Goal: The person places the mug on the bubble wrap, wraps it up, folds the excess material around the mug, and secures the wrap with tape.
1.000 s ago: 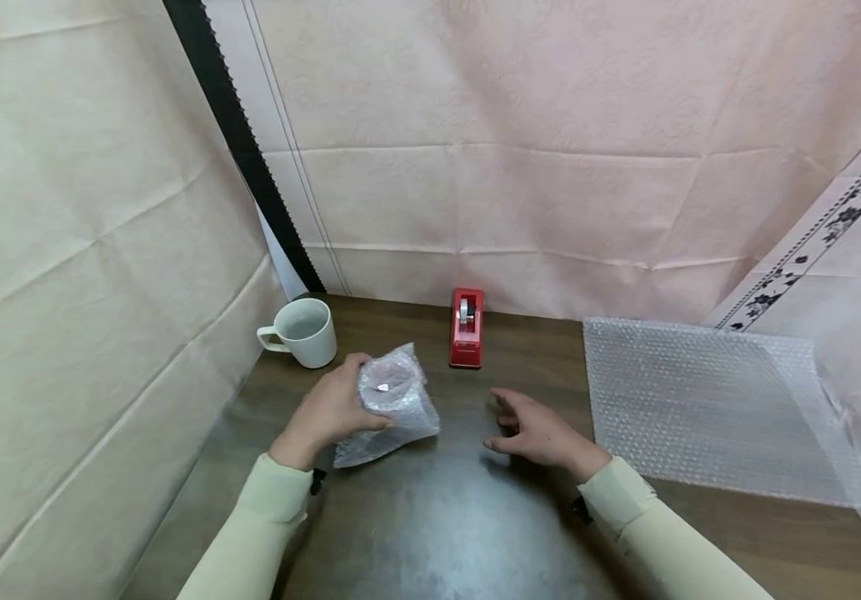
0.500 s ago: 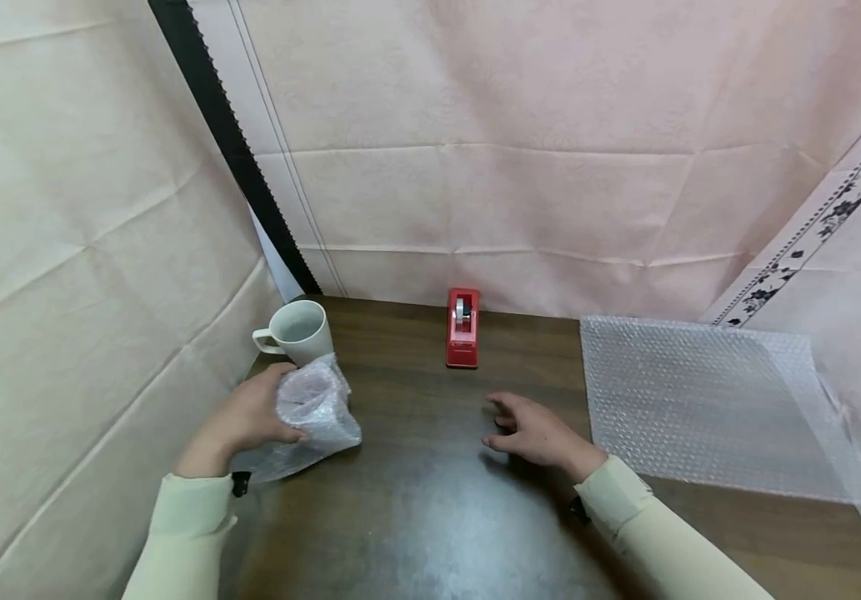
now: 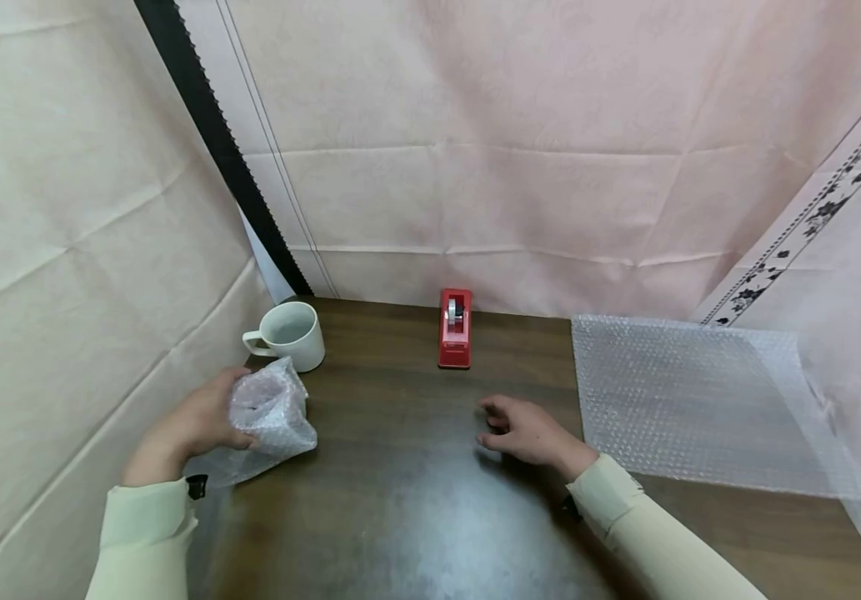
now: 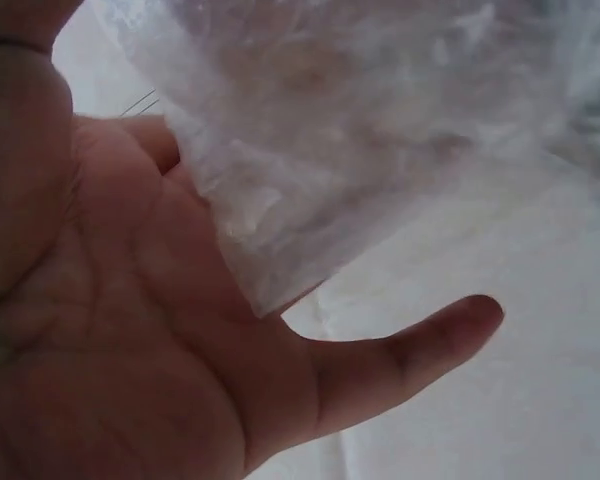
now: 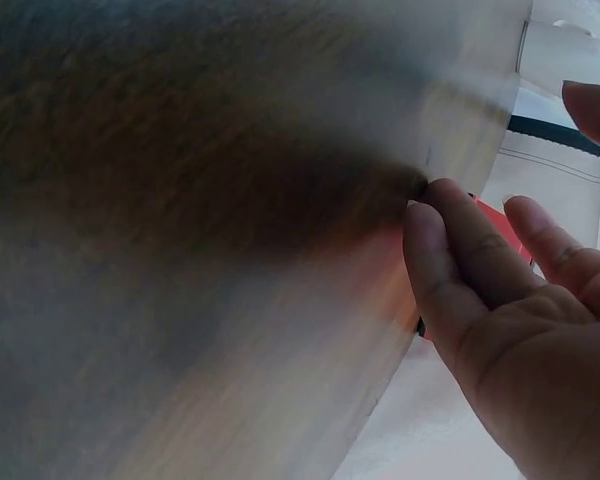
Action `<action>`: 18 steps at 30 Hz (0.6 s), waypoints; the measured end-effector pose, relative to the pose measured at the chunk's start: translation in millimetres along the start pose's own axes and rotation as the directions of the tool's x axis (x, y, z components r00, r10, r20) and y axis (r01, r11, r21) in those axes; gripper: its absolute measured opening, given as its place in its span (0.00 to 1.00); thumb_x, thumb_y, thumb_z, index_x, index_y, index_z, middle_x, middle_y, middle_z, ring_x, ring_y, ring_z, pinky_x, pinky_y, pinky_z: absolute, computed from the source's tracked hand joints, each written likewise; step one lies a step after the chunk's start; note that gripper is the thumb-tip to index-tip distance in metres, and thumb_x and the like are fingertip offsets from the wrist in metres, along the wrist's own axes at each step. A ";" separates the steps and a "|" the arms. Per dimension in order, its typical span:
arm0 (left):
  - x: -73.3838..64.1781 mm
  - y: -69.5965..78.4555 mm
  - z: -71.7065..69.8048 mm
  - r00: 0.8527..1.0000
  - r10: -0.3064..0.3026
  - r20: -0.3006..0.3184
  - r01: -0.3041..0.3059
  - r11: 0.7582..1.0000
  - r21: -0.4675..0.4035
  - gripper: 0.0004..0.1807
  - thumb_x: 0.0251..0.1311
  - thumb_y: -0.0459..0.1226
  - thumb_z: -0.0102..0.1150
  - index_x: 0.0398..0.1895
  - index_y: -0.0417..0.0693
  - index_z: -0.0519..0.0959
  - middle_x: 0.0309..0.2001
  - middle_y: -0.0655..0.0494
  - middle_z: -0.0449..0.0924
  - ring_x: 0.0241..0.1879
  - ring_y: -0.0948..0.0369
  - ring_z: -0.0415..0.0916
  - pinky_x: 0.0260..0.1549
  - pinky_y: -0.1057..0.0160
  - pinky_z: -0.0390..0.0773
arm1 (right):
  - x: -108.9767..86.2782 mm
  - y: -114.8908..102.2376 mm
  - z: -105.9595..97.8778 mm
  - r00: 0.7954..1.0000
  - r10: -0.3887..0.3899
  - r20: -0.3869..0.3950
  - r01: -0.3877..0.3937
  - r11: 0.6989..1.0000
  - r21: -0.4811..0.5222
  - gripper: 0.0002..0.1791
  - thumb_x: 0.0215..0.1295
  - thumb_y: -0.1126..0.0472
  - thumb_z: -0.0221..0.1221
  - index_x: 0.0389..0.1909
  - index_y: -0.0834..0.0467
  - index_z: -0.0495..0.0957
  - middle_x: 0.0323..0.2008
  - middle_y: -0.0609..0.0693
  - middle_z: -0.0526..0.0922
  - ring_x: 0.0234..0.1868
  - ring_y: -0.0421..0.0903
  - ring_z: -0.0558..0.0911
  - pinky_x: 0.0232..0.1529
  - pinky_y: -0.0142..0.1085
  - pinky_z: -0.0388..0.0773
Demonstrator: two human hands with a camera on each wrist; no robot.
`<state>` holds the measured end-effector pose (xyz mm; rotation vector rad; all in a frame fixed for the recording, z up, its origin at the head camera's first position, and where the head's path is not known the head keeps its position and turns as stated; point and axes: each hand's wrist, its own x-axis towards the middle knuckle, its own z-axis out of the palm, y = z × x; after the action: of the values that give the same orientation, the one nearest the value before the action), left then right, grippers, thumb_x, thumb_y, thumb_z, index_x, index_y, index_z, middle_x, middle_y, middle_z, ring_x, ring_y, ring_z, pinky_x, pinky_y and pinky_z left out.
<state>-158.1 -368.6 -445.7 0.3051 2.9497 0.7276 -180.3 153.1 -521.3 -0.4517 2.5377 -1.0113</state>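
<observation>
The left hand (image 3: 193, 421) grips a bundle of bubble wrap (image 3: 274, 421), with the thumb on its near side and fingers round its far side; the left wrist view shows one finger stretched out away from the wrap. The bundle is at the left part of the tabletop (image 3: 400, 467), its upper end rounded and a loose flap spreading below the hand; whether it rests on the wood or is lifted, I cannot tell. Just behind the bundle stands a white mug (image 3: 310, 343), upright, its handle turned to the left; the bundle covers a little of its lower part, so I cannot tell if they touch. The right hand (image 3: 528, 432) is empty and relaxed, its fingers loosely bent, low over the middle of the tabletop and well apart from the bundle. Beyond it, near the back edge, a red tape dispenser (image 3: 455, 343) stands with a small roll inside. To the right, a flat sheet of bubble wrap (image 3: 670, 404) covers the back right corner. Both arms wear pale green sleeves (image 3: 141, 533). Light cloth (image 3: 513, 183) hangs behind and at the sides.
</observation>
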 end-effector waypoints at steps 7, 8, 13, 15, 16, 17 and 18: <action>1.9 23.5 -13.1 0.999 -0.009 -0.045 0.007 0.999 -0.046 0.69 0.46 0.46 0.94 0.84 0.26 0.61 0.80 0.20 0.67 0.78 0.23 0.66 0.74 0.23 0.69 | -6.2 4.7 -16.0 0.996 -0.080 0.026 0.080 0.997 0.002 0.36 0.80 0.53 0.70 0.81 0.62 0.73 0.77 0.65 0.81 0.72 0.62 0.88 0.73 0.60 0.84; 3.5 32.8 -13.3 0.997 -0.009 -0.082 0.007 1.000 -0.027 0.64 0.51 0.49 0.92 0.84 0.29 0.64 0.79 0.23 0.69 0.78 0.25 0.66 0.74 0.24 0.69 | -8.5 7.3 -20.4 0.996 -0.094 0.011 0.094 0.996 -0.003 0.35 0.81 0.54 0.69 0.81 0.63 0.73 0.76 0.66 0.82 0.71 0.63 0.88 0.71 0.60 0.85; 25.0 102.7 13.2 0.980 0.073 -0.185 -0.053 0.993 0.110 0.38 0.67 0.52 0.80 0.72 0.38 0.80 0.70 0.33 0.82 0.73 0.31 0.74 0.73 0.30 0.74 | -26.1 25.2 -54.1 0.992 -0.078 -0.101 0.076 0.997 -0.023 0.34 0.84 0.56 0.65 0.82 0.68 0.70 0.75 0.71 0.80 0.72 0.70 0.85 0.70 0.64 0.85; 38.6 130.2 38.4 0.982 0.136 -0.133 -0.118 0.983 0.137 0.34 0.69 0.51 0.80 0.69 0.39 0.83 0.69 0.36 0.85 0.74 0.33 0.76 0.75 0.33 0.76 | -35.3 32.9 -68.6 0.991 -0.032 -0.131 0.026 0.998 -0.052 0.35 0.85 0.56 0.63 0.83 0.68 0.68 0.78 0.73 0.76 0.75 0.73 0.81 0.70 0.67 0.83; 45.5 142.0 52.4 0.984 0.158 -0.081 -0.145 0.978 0.147 0.33 0.69 0.51 0.79 0.69 0.41 0.83 0.69 0.38 0.85 0.74 0.35 0.76 0.76 0.35 0.77 | -39.6 37.7 -74.9 0.990 -0.009 -0.138 -0.001 0.997 -0.073 0.36 0.86 0.55 0.62 0.84 0.69 0.66 0.79 0.73 0.74 0.76 0.74 0.79 0.70 0.68 0.82; 51.5 152.9 65.6 0.985 0.173 -0.023 -0.168 0.974 0.151 0.33 0.70 0.52 0.79 0.69 0.43 0.84 0.70 0.40 0.85 0.74 0.37 0.77 0.76 0.36 0.78 | -43.4 42.3 -80.2 0.989 0.014 -0.146 -0.028 0.995 -0.096 0.37 0.86 0.55 0.62 0.84 0.69 0.65 0.80 0.74 0.73 0.77 0.75 0.78 0.70 0.69 0.82; 57.2 161.4 79.3 0.982 0.184 0.034 -0.187 0.971 0.150 0.33 0.70 0.53 0.78 0.70 0.45 0.84 0.70 0.42 0.85 0.75 0.40 0.78 0.75 0.37 0.79 | -46.8 47.1 -84.5 0.988 0.035 -0.153 -0.053 0.992 -0.117 0.37 0.86 0.54 0.62 0.85 0.69 0.65 0.81 0.75 0.71 0.77 0.76 0.76 0.69 0.70 0.82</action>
<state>-175.7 -180.7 -442.2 0.6033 2.9919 0.5127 -184.4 254.9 -487.5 -0.3624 2.7417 -0.9112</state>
